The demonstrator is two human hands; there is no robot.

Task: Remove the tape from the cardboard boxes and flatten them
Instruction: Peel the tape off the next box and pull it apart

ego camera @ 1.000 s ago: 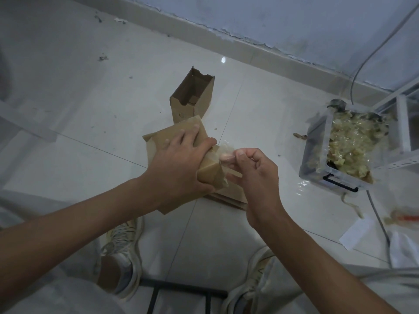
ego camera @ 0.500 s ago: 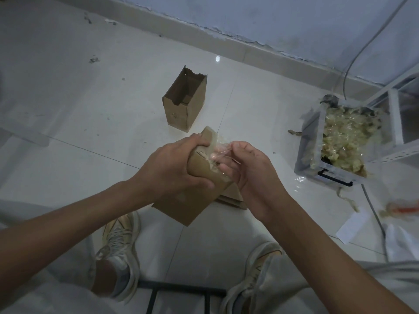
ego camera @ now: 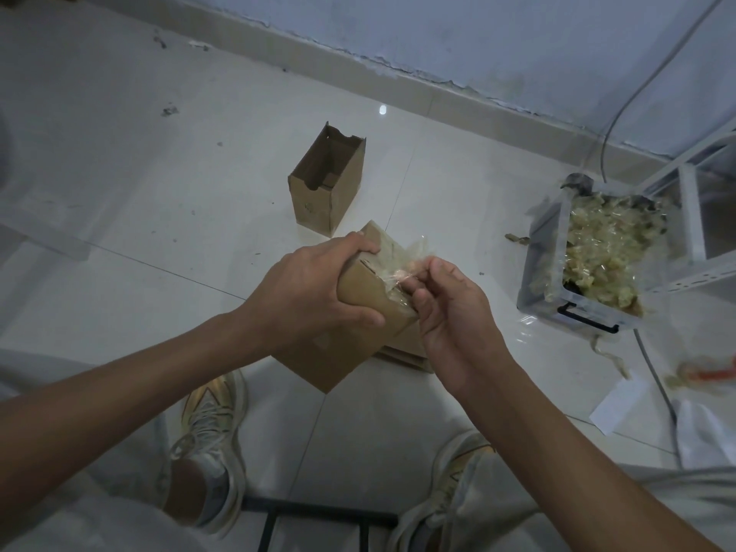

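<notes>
My left hand [ego camera: 314,292] grips a small brown cardboard box [ego camera: 338,352] held in the air over the floor, thumb and fingers wrapped round its upper end. My right hand [ego camera: 450,308] pinches a strip of clear tape [ego camera: 410,256] that lifts off the box's top edge. A second cardboard box [ego camera: 328,183] stands open and upright on the tiles beyond. Flattened cardboard [ego camera: 402,348] lies on the floor under the held box, mostly hidden by my hands.
A clear plastic bin [ego camera: 541,272] full of crumpled tape stands at the right, beside a white metal rack [ego camera: 693,217]. A cable [ego camera: 653,376] runs along the floor there, with paper scraps [ego camera: 617,404]. My shoes [ego camera: 207,436] and a black stool bar [ego camera: 318,511] are below.
The held box turned from lying flat under my left palm to standing on end in its grip. The tape has peeled further off the top edge in my right fingers.
</notes>
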